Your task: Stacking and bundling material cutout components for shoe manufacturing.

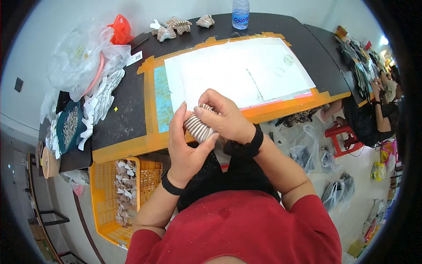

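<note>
A brown-and-white striped fabric bundle [200, 129] is held between my two hands, over the table's front edge. My left hand [187, 149] grips its left and lower side between thumb and fingers. From the right, my right hand [228, 119] closes over its upper part, thumb pressed on the stripes. My fingers cover part of the bundle. Beyond my hands lies a white sheet [220, 68], held down with orange tape [151, 97]. Pale thin rings [288, 60] rest on the sheet's right side. Similar striped bundles [178, 25] sit at the table's back edge.
A water bottle [240, 18] stands at the back. Plastic bags [77, 57], white cut pieces [103, 99] and a teal container [63, 132] crowd the left. A yellow crate [100, 193] below holds more bundles. Right, another person [380, 114] works near a red stool [340, 136].
</note>
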`<move>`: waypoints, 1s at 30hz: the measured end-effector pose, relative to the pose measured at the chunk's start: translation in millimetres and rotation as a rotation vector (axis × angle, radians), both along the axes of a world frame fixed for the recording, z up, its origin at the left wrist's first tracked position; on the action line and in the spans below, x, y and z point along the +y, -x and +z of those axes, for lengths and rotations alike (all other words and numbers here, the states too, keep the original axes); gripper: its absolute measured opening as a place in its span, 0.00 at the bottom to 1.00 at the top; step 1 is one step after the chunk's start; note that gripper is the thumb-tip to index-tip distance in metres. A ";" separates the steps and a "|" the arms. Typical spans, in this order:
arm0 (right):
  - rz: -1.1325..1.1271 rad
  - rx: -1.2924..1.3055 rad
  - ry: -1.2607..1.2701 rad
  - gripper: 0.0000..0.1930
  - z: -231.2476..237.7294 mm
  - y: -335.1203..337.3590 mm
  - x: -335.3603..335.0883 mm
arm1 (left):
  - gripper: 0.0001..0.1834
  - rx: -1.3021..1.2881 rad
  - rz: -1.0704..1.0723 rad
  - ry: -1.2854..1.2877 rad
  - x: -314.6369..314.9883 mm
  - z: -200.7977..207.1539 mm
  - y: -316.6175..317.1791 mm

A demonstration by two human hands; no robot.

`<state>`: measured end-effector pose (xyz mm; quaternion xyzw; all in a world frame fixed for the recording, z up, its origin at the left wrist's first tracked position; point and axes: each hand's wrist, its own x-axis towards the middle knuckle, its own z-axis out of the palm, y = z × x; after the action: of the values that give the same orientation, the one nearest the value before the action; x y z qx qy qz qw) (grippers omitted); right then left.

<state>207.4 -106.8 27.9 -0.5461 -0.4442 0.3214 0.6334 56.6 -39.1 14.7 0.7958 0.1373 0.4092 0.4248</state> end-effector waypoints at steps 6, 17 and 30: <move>0.279 -0.270 0.011 0.07 35.3 -28.7 -7.5 | 0.49 -0.071 -0.464 0.961 33.1 38.3 7.4; 0.248 -0.678 0.193 0.13 45.4 -42.6 44.6 | 0.42 -0.033 -0.604 1.185 30.3 17.3 -29.8; -0.164 -0.661 -0.004 0.13 35.8 -40.6 8.3 | 0.34 -0.206 -0.475 1.283 56.5 20.5 -55.2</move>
<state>247.9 -98.5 63.7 -0.6533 -0.5806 0.0740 0.4803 111.8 17.4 35.3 0.3529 0.1331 0.2163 0.9005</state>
